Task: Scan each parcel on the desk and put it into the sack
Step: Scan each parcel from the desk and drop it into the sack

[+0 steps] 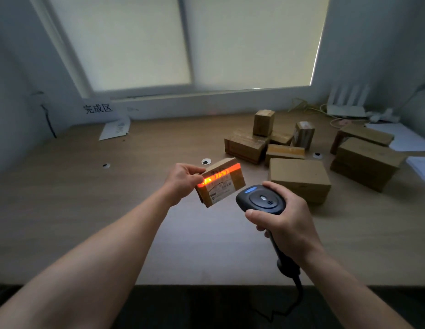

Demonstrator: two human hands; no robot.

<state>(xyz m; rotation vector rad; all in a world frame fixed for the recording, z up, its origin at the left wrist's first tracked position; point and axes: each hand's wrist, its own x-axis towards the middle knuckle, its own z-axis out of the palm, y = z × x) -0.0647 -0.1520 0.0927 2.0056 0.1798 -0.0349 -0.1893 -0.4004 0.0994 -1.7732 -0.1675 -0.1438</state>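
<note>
My left hand point(183, 180) grips a small cardboard parcel point(222, 184) by its left end, held above the wooden desk point(88, 198) with its white label facing me. An orange-red scan line glows across the top of that label. My right hand point(286, 219) grips a black handheld barcode scanner point(260, 198), its head pointing at the parcel from the right. The scanner's cable runs down past the desk's front edge. Several more cardboard parcels point(299, 179) lie on the right half of the desk. No sack is in view.
A paper sign with printed characters point(97, 109) leans on the wall at the back left, a white slip point(115, 129) beside it. A white router point(346, 103) and cables sit at the back right, white papers point(406, 136) at the right edge. A window is behind the desk.
</note>
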